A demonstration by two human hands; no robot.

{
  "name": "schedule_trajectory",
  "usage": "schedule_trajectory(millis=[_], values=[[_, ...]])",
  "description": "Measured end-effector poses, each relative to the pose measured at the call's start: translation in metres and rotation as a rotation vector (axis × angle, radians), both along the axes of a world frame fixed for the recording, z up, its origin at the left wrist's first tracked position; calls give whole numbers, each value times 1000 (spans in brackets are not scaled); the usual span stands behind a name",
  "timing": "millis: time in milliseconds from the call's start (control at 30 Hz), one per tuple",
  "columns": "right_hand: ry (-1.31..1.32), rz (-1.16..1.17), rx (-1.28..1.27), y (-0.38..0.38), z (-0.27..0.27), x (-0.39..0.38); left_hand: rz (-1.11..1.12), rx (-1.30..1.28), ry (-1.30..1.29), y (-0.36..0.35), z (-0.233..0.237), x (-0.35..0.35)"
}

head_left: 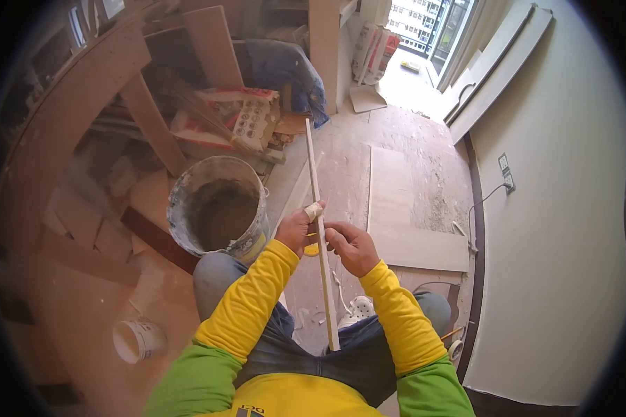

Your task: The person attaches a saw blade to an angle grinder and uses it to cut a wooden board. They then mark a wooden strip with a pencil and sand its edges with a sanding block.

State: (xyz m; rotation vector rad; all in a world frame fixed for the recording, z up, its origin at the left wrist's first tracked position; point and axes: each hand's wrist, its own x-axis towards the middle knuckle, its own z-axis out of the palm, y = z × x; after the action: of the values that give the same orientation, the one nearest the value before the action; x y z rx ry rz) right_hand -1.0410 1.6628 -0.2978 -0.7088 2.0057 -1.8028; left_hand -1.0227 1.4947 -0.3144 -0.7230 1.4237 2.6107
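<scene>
**Q:** Which item is held?
**A:** One strip (315,187), long, thin and pale. It runs from the lap up and away over the floor (341,160). Its lower end lies between the knees.

**Q:** State of the left hand?
**A:** The left hand (299,229) is closed around the strip at about mid-length. One finger carries a pale wrap (314,210) and rests against the strip.

**Q:** State of the right hand?
**A:** The right hand (352,248) grips the same strip from the opposite side, slightly lower. Its fingertips press on the strip's edge. The two hands sit just beside each other, with the strip between them.

**Q:** What stands nearest?
**A:** A bucket (219,208) stands upright on the floor just left of the left hand, beyond the left knee. It is open, its walls are smeared grey, and the inside is dark.

**Q:** Other items on the floor?
**A:** A small white tub (138,340) sits toward the floor's near left corner, well apart from the bucket. A flat board (410,208) lies right of the strip, with its right edge near the wall (556,243). Sacks (374,48) stand at the floor's far edge, by the window.

**Q:** Anything on the wall?
**A:** A socket (506,170), with a cable hanging from it toward the floor.
</scene>
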Motion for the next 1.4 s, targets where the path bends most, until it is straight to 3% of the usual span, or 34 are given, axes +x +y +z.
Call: schedule_trajectory(millis=[1067, 1267, 1400], values=[[-140, 35, 28, -1, -5, -5, -7, -106, 111, 1, 12, 3], [-77, 127, 256, -3, -6, -2, 122, -267, 144, 7, -7, -2], [-108, 79, 134, -3, -21, -5, 180, -305, 175, 11, -6, -2]])
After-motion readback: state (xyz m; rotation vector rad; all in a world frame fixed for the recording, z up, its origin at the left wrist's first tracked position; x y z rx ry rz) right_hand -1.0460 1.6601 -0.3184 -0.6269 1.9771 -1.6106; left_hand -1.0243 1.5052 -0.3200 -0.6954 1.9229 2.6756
